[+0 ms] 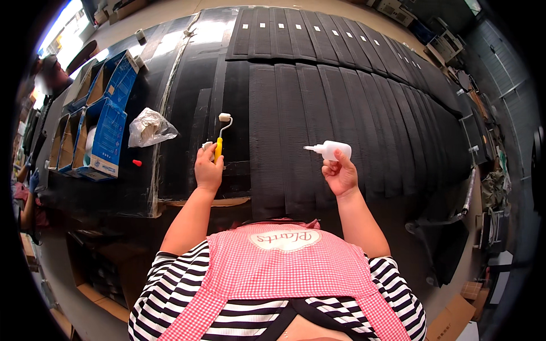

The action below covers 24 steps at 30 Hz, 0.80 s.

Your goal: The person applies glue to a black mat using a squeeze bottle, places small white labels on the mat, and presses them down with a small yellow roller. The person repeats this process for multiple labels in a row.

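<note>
Awaiting dispensing, I judge | left hand (208,171) gripping yellow-handled white roller (219,144) | right hand (341,178) gripping white plastic bottle (331,150) | nozzle (311,148) needs tipping

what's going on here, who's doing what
Someone's left hand holds a small yellow-handled roller, and the right hand grips a white squeeze bottle, its nozzle pointing left. Black strips lie in two rows across the right of the dark table. On the left are blue cardboard boxes and a clear plastic bag.

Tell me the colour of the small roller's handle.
The handle, held in the left hand, is yellow; the head view shows it best.
</note>
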Available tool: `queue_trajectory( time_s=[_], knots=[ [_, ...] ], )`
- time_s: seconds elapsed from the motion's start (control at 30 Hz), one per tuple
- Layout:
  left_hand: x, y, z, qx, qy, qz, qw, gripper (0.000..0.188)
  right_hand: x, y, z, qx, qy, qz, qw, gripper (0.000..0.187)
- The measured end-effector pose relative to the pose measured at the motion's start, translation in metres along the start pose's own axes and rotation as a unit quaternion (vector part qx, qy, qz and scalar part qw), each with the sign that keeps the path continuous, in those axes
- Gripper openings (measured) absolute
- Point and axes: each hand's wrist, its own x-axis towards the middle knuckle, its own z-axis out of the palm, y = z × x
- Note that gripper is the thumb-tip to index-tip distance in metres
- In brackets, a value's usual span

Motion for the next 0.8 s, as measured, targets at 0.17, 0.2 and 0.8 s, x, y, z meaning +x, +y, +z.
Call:
queue_trajectory(
  time_s=[0.17,0.2,0.8],
  knots=[
    [0.0,-0.005,0.017,0.001,0.046,0.006,0.999,0.038,0.042,0.005,0.034,-0.06,0.073,-0.016,0.995,0.027],
    [0.0,-0.005,0.016,-0.001,0.051,0.011,0.999,0.038,0.058,0.011,0.033,-0.112,0.061,-0.023,0.992,0.031],
    [-0.002,-0.003,0.021,0.043,0.065,0.027,0.997,0.038,0.199,0.062,0.053,-0.637,-0.13,-0.312,0.693,0.037]
  ],
)
